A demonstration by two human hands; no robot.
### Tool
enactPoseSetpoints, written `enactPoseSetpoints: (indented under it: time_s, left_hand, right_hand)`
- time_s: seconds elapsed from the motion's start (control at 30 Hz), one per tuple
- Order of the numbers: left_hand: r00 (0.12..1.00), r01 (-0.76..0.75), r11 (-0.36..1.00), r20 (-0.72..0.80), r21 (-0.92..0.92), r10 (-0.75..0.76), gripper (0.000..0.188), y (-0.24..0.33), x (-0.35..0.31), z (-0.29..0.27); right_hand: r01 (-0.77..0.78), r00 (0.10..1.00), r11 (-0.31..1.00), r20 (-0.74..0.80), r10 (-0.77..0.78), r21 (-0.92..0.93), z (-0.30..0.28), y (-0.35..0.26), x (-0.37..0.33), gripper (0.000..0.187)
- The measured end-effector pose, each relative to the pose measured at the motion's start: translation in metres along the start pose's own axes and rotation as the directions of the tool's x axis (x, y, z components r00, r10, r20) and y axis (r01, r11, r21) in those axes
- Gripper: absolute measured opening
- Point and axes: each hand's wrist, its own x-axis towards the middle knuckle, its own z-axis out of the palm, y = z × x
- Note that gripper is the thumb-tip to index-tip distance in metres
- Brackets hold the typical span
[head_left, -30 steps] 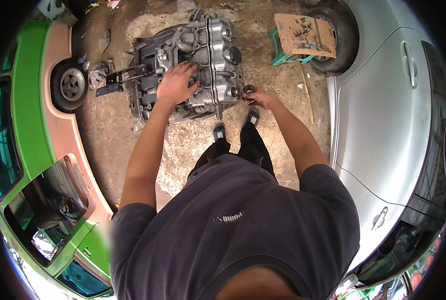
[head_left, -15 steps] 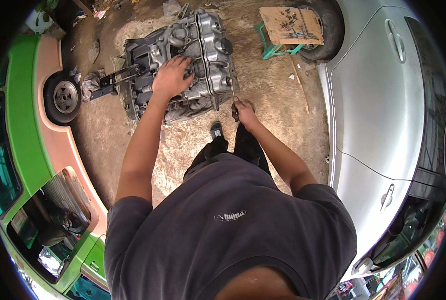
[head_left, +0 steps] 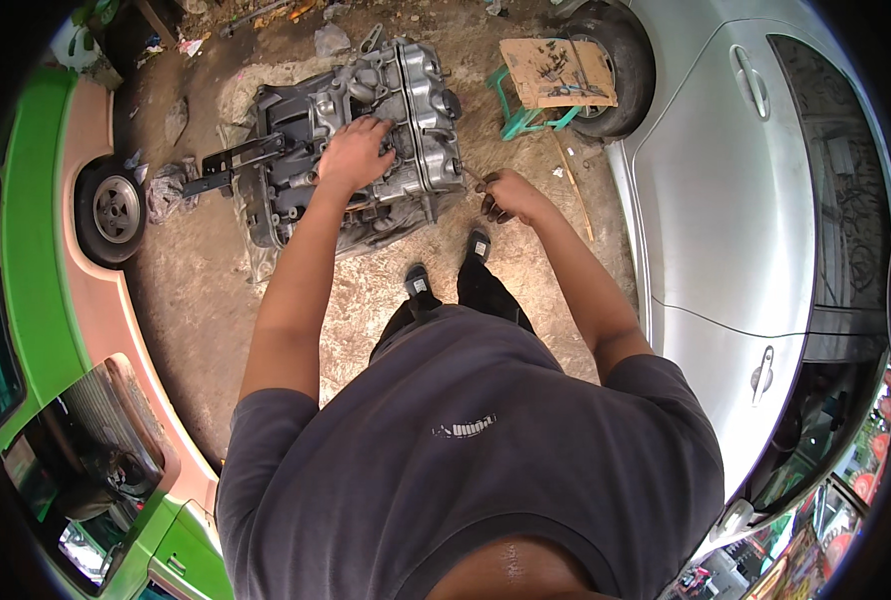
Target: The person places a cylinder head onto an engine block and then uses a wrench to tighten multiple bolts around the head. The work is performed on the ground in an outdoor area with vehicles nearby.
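A grey metal car engine [head_left: 429, 110] lies on the ground before me, its ribbed cover along the right side. My left hand [head_left: 357, 153] rests palm down on the middle of it, fingers stretched and thumb apart. Just off the engine's near right corner, my right hand [head_left: 507, 196] is closed around a thin rod-like metal tool [head_left: 472, 176]. The tool's far end reaches the engine's right side; its exact kind and how it meets the engine are too small to make out.
A green stool [head_left: 522, 122] bears a cardboard sheet [head_left: 536, 90] with small metal parts, beside a loose-looking tyre [head_left: 634, 75]. A silver car [head_left: 706, 220] stands right, a green and peach vehicle [head_left: 76, 290] left. A black bracket [head_left: 228, 167] juts from the engine's left.
My right hand has swung outward to the right and slightly up with the tool. My left hand keeps its place on the engine. The view has shifted a little, and both my feet now show.
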Motion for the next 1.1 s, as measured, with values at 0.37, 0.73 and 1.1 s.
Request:
enactPoseSetpoints:
  time_s: [0.37,0.73,1.1]
  left_hand:
    - [1.000,-0.009,1.000,-0.014,0.005,0.009,0.055,-0.001,0.001,0.001]
    - [0.999,-0.010,1.000,-0.030,0.004,0.010,0.052,-0.002,0.000,0.003]
    - [1.000,0.019,0.999,0.024,-0.037,-0.018,0.058,0.000,0.000,-0.005]
  right_hand:
    - [0.145,0.889,0.710,-0.225,-0.399,-0.689,0.030,0.012,0.004,0.030]
    - [0.103,0.968,0.315,0.022,-0.249,-0.944,0.047,-0.085,-0.020,0.023]
    - [0.106,0.994,0.272,0.096,-0.053,-0.956,0.023,-0.135,0.015,0.017]
